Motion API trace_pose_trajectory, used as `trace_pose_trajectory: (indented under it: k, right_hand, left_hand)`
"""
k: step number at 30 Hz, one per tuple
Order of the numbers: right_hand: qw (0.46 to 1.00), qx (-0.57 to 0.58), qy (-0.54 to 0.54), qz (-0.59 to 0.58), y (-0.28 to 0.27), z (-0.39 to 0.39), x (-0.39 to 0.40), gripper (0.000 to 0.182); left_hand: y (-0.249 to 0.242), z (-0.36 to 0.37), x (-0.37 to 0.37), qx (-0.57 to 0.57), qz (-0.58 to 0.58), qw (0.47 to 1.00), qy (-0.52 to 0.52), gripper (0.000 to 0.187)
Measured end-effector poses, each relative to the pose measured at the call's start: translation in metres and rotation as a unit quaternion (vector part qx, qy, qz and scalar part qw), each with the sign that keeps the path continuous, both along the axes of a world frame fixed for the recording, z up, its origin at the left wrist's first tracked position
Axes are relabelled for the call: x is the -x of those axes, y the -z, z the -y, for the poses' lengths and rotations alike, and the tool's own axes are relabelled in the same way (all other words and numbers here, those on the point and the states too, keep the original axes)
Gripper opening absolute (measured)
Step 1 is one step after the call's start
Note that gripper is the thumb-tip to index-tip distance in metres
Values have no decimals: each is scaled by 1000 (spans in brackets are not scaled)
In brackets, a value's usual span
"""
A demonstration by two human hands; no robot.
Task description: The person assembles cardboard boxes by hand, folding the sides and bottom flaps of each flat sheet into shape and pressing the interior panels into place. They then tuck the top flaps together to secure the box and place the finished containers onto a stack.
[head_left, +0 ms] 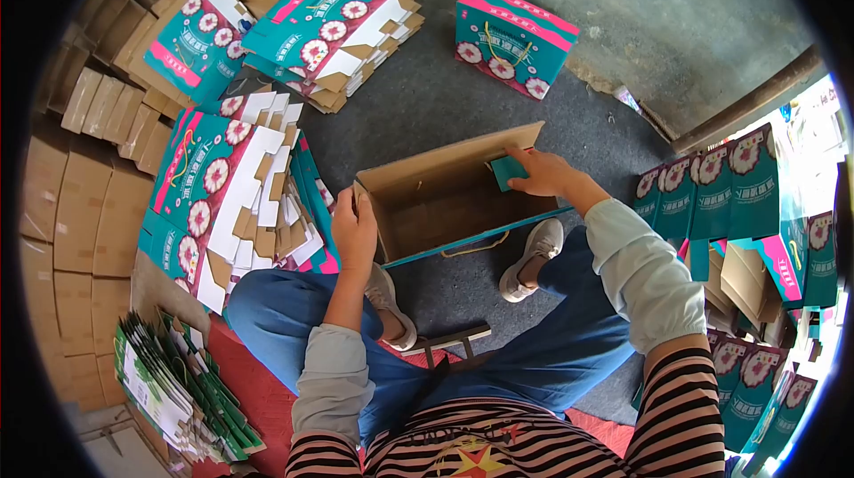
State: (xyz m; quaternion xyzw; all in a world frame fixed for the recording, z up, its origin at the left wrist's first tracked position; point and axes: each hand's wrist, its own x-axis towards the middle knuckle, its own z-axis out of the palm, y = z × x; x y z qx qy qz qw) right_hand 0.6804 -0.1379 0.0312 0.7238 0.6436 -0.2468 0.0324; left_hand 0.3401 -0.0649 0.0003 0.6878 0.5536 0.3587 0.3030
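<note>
An open cardboard box with a brown inside lies between my hands, its opening facing up. Along its near side runs a teal edge with a yellow cord handle. My left hand grips the box's left end, thumb at the top edge. At the right end, my right hand has its fingers on a small teal flap, which is folded inward over the opening.
Stacks of flattened teal boxes lie at the left. A finished teal box stands near the wall. More teal boxes are at the right, brown cartons at the far left, green folded packaging at the lower left.
</note>
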Motion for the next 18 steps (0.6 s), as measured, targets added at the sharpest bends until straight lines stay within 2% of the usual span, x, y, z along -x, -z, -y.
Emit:
trace_pose_trajectory:
  k: [4,7,9,15,18]
  right_hand:
    - [1000,8,6,-3,0,1,0,70]
    - [1000,1,-9,-5,3,2,-3,68]
    - [1000,5,-17,-20,3,1,-4,65]
    - [989,-6,-73,129,-13,-5,3,28]
    - [986,-101,-98,87,-18,-6,16,21]
  left_hand:
    - [-1,16,-17,-116,-153,981,36,37]
    - [1,18,-16,-9,-216,945,245,48]
    - [11,19,-15,-31,-227,943,241,58]
    - [5,21,-12,-3,-227,946,230,63]
    - [7,21,-9,2,-204,952,229,60]
